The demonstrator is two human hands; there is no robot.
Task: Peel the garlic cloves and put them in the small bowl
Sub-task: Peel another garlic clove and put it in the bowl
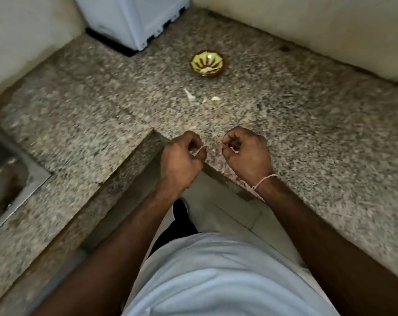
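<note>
Both hands work at the inner corner of the speckled granite counter [284,115]. Right hand [245,153] has fingers curled, pinching a small pale garlic clove [232,148]. Left hand [182,158] is curled too, thumb and forefinger nipping what looks like a skin strip. Small green-and-brown bowl [207,63] sits well apart, further back, pale skin scraps [190,95] between. Judgement: clove is light, firm, slippery once bare; skin is papery, so tear from the tip.

Bare forearms, no sleeves in view, thin pink thread band [264,180] tied round right wrist with loose end trailing, pale blue-white shirt [216,277] over torso, dark trousers [170,233] below, black shoe [180,209] on floor
</note>
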